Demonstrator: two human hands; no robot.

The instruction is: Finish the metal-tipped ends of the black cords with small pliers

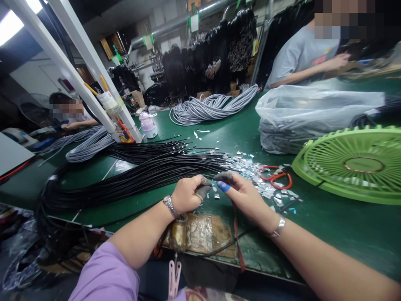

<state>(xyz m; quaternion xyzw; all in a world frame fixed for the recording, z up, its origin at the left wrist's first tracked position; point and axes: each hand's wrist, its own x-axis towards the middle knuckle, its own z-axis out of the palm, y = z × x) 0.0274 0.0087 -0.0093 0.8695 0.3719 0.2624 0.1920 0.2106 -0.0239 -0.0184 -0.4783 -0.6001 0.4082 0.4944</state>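
My left hand (pixel 187 195) and my right hand (pixel 243 195) meet over the green table (pixel 328 225), fingertips nearly touching. Both wear finger covers, grey on the left thumb, blue and grey on the right fingers. They pinch the end of one thin black cable (pixel 209 182) between them. A big bundle of black cables (pixel 138 173) lies just beyond my left hand, its stripped ends pointing right. Silvery foil scraps (pixel 260 179) litter the table past my right hand.
Red-handled cutters (pixel 277 176) lie among the scraps. A green fan (pixel 354 163) lies flat at the right, a clear plastic bag (pixel 313 113) behind it. Grey cable coils (pixel 213 106) and a small bottle (pixel 148 124) sit farther back. Two other people work at the far left and right.
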